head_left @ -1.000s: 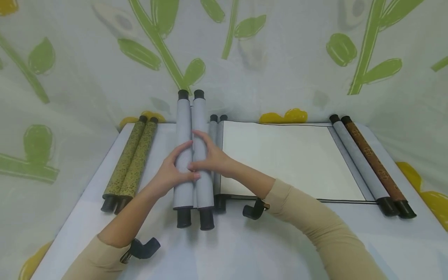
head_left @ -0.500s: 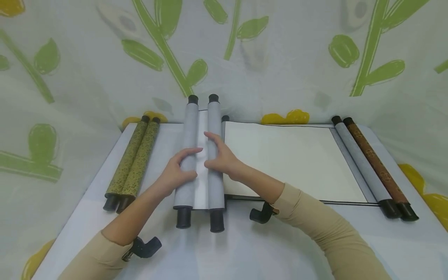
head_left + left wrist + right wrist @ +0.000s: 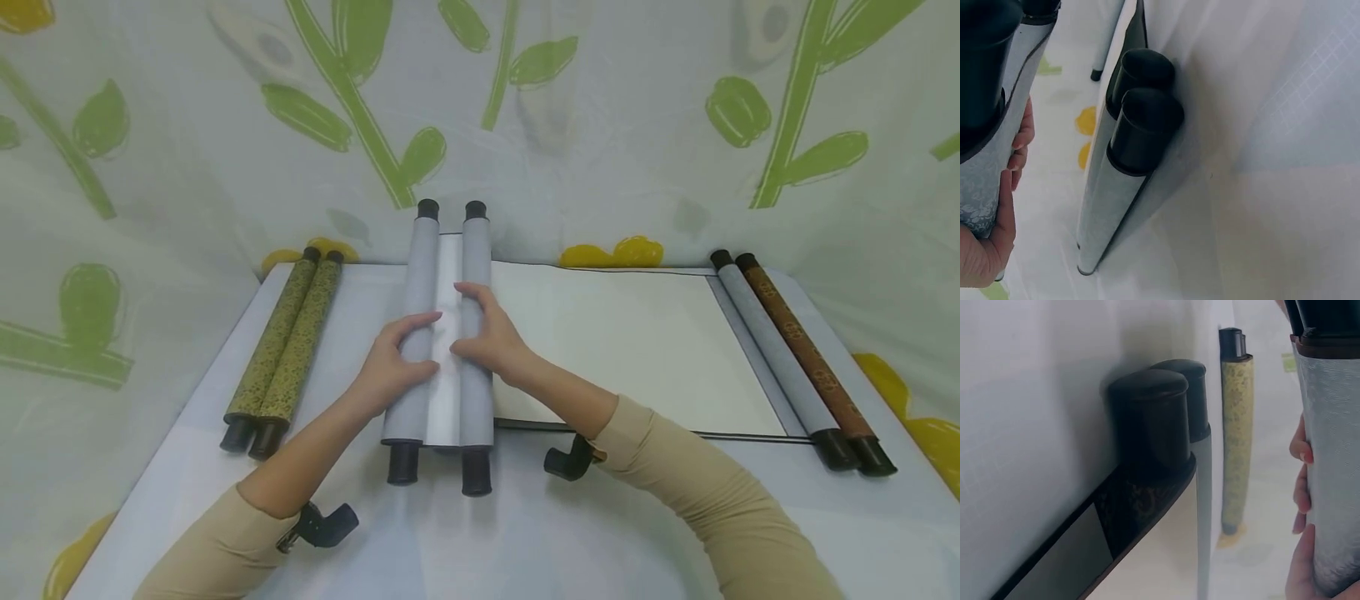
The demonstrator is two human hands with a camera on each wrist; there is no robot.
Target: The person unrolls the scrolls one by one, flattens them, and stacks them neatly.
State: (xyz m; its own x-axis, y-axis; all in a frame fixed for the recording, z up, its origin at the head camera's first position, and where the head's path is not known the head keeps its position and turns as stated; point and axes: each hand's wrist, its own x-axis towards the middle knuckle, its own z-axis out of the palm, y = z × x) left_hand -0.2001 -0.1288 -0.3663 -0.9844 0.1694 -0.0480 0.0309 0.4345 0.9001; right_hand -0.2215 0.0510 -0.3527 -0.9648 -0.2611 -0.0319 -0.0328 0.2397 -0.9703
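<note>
A grey scroll (image 3: 408,412) with black end knobs is held up over the table, its two rolls parted with a white strip between them. My left hand (image 3: 390,371) grips the left roll, thumb and fingers round it. On the other roll, my right hand (image 3: 498,337) has the same kind of grip. In the left wrist view, curled fingers (image 3: 1004,219) lie along the grey scroll. The right wrist view shows the scroll's patterned grey backing (image 3: 1344,450) close up. Its right roll overlaps the left end of a cream-coloured unrolled scroll (image 3: 637,350) lying on the table.
Two olive-yellow patterned rolls (image 3: 292,358) lie at the table's left. At the right end of the unrolled scroll lie a grey roll (image 3: 776,346) and a brown patterned roll (image 3: 810,358). A leaf-printed curtain (image 3: 622,150) hangs behind the white table (image 3: 570,542).
The two rolls, pressed close together a second ago, have moved apart, baring the white strip. Both hands have shifted right with the scroll, which now covers the unrolled scroll's left end.
</note>
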